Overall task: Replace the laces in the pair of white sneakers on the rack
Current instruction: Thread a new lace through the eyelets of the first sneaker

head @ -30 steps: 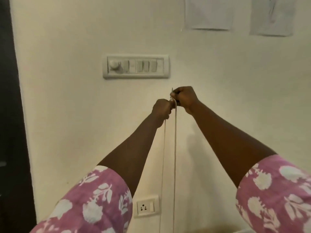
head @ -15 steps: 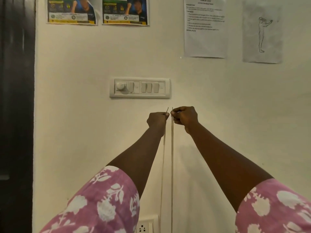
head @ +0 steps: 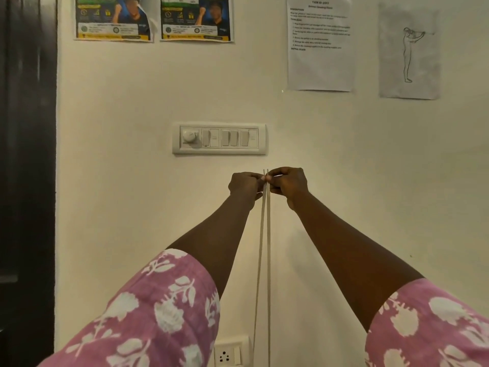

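Observation:
Both arms are stretched out and raised in front of a cream wall. My left hand (head: 244, 185) and my right hand (head: 288, 182) meet at chest height, each pinching one tip of a white shoelace (head: 264, 247). The two tips stand side by side just above my fingers. Two strands of the lace hang straight down, close together, and leave the frame at the bottom. The sneakers and the rack are out of view.
A switch panel (head: 219, 138) is on the wall just above my hands, and a power socket (head: 229, 353) sits low between my arms. Posters (head: 113, 18) and printed sheets (head: 320, 43) hang higher up. A dark door (head: 26, 181) fills the left edge.
The view has tilted upward, bringing posters and sheets into sight. My hands, briefly apart with one lace end each, have come back together so the tips stand side by side.

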